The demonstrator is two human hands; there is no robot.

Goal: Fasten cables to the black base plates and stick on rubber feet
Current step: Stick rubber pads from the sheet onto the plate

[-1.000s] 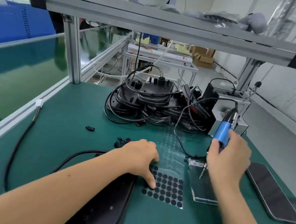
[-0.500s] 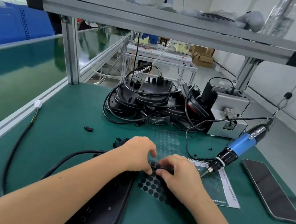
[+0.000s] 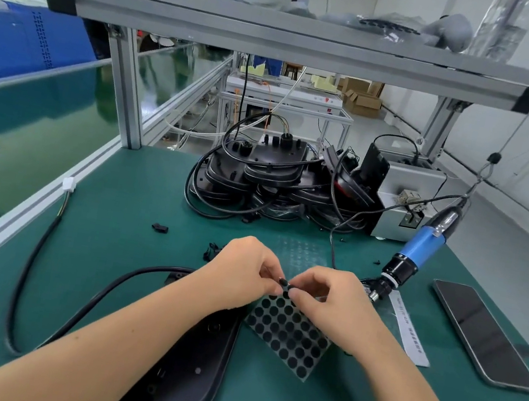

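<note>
A black oval base plate lies on the green mat under my left forearm, with its black cable looping off to the left. A clear sheet of black round rubber feet is lifted and tilted between my hands. My right hand pinches the sheet's top edge. My left hand pinches a small black rubber foot at that same edge. The fingertips of both hands almost touch.
A pile of black base plates with cables sits at the back of the mat. A blue electric screwdriver hangs on its cord at right, beside a grey machine. A phone lies far right. Small black clips are scattered.
My right hand let go of the blue screwdriver, which swung off to the right, and came over to the sheet. Both hands then lifted the sheet's top edge off the mat.
</note>
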